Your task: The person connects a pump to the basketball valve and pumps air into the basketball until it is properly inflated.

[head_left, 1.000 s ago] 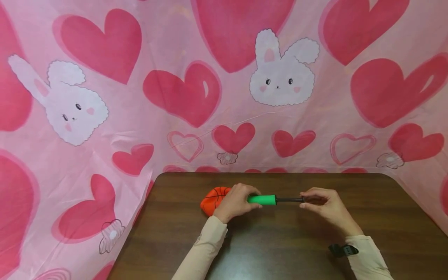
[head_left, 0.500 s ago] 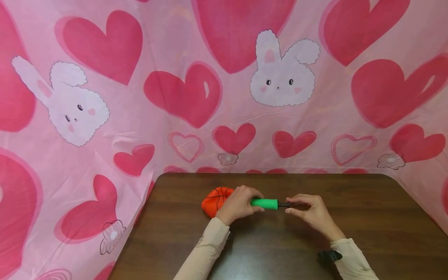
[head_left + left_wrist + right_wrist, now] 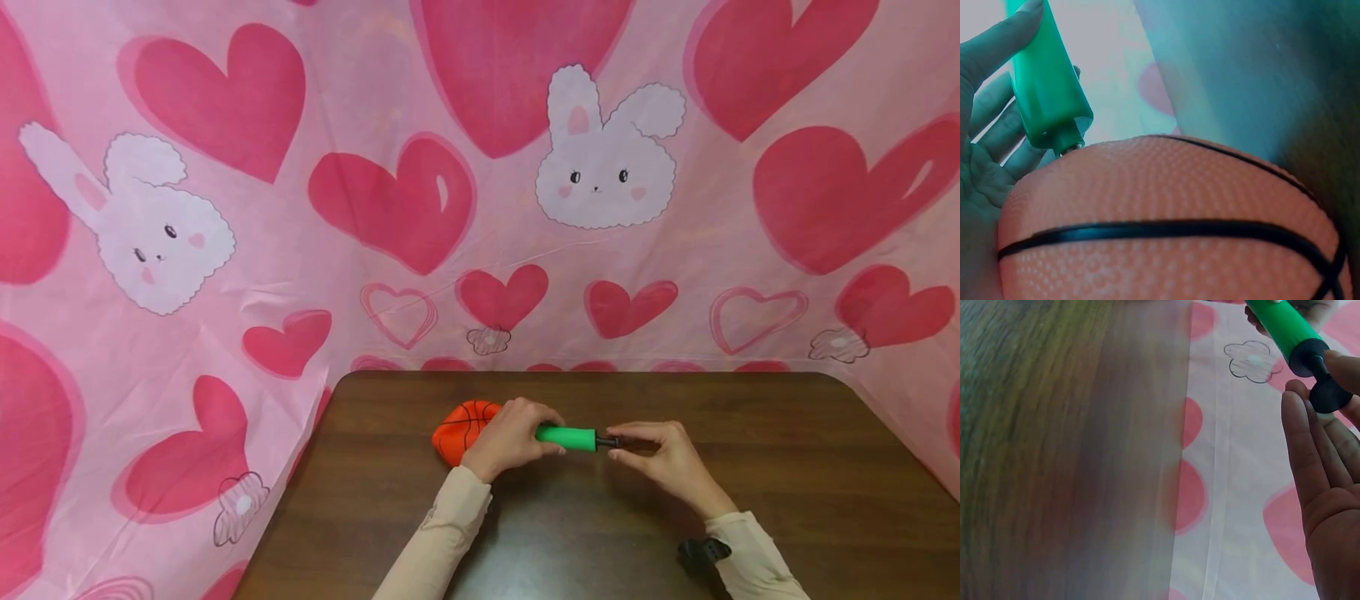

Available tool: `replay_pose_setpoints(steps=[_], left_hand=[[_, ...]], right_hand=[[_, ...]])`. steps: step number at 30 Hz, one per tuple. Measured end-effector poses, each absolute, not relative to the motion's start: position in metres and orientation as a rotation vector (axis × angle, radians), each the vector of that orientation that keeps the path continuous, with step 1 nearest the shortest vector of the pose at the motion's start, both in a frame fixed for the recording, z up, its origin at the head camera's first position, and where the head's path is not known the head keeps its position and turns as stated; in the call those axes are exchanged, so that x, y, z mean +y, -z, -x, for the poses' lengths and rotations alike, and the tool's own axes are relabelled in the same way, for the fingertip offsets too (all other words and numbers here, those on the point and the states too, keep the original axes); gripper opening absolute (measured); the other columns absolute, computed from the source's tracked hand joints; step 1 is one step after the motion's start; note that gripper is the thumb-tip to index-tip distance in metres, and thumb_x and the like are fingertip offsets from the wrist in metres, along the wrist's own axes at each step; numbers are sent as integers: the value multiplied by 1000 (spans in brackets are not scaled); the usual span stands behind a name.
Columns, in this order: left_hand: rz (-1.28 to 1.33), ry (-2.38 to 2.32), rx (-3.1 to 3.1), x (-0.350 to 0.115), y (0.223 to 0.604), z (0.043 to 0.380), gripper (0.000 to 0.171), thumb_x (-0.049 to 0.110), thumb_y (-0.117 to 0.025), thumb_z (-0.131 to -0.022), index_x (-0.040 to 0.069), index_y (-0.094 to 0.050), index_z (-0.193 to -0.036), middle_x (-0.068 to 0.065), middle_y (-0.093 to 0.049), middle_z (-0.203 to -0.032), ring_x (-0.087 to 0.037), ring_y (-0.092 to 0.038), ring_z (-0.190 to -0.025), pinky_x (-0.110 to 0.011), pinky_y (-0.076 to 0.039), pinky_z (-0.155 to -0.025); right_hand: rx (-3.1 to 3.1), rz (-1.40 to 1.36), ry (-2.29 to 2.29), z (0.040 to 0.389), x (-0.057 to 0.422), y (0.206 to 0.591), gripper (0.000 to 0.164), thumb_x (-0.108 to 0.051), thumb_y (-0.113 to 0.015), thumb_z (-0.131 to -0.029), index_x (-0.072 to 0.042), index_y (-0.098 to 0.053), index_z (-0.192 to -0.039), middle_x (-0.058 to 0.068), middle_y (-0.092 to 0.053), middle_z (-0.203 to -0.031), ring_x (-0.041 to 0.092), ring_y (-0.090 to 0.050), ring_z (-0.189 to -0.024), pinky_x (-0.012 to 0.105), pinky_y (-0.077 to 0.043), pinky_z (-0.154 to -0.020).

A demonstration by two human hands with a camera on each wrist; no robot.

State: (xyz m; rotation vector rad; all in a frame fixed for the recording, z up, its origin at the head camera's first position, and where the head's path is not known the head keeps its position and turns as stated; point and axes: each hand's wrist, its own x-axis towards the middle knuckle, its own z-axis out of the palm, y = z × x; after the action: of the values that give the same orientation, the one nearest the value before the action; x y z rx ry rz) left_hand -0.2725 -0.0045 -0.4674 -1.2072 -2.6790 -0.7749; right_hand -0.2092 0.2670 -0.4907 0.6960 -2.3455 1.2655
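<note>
A green hand pump [image 3: 567,438] lies level in the head view, its nozzle end set against an orange toy basketball [image 3: 459,429] with black lines. The ball looks dented and partly deflated. My left hand [image 3: 513,435] grips the pump's barrel near the ball, the thumb along the green tube [image 3: 1050,75] in the left wrist view. With thumb and fingertips, my right hand [image 3: 670,461] pinches the black handle [image 3: 1330,394] at the pump's other end. Only a short piece of the black rod shows between barrel and handle.
A dark brown wooden table [image 3: 600,542] lies under both hands. Behind and to the left of it hangs a pink cloth [image 3: 525,242] with hearts and rabbit faces. The right wrist carries a black strap [image 3: 703,552].
My right hand has moved left, pushing the pump's rod nearly all the way into the barrel. The left hand and ball have barely shifted. Over the last half second little differs.
</note>
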Motion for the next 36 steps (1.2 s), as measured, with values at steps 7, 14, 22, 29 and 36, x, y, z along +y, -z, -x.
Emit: replay_pose_setpoints(steps=[7,14,22,29,36], left_hand=[[1213,788,-2683,-7,470,274,30,30,-91,-82,20,-81,-109,10,-78,-96,-1,-61,-79,-16,-49,-76],[1207,831,-2679,-11,468,275,30,30,-89,-84,20,-80,-111,10,-77,-96,0,-59,-78,-16,-47,-75],[1190,853,-2668,-13,466,276,28,29,-89,-84,21,-80,-109,11,-76,-93,-1,-59,-79,-18,-49,-77],[1179,853,-2675,-13,464,278,29,29,-89,-84,20,-80,-111,10,-76,-94,-2,-59,-79,-19,-49,-78],[1172,843,-2689,-13,465,278,29,29,-88,-85,20,-80,-111,11,-76,-94,-3,-59,-81,-19,-49,-79]], right_hand=[[-2314,-738,-1208,209,266,487,34,3,-90,-73,-2,-81,-106,13,-82,-99,-4,-73,-96,5,-52,-86],[-2317,-715,-1255,206,279,475,36,7,-88,-74,-6,-82,-106,15,-81,-100,-5,-73,-93,9,-55,-82],[-2407,-608,-1308,202,308,461,31,6,-84,-80,1,-79,-109,-16,-77,-107,-9,-71,-95,12,-58,-77],[-2502,-541,-1289,199,326,452,31,-3,-85,-83,-4,-79,-113,-10,-80,-107,-9,-70,-98,12,-56,-80],[-2485,-555,-1270,198,338,449,33,4,-84,-81,0,-78,-113,-19,-78,-106,-10,-70,-97,10,-55,-78]])
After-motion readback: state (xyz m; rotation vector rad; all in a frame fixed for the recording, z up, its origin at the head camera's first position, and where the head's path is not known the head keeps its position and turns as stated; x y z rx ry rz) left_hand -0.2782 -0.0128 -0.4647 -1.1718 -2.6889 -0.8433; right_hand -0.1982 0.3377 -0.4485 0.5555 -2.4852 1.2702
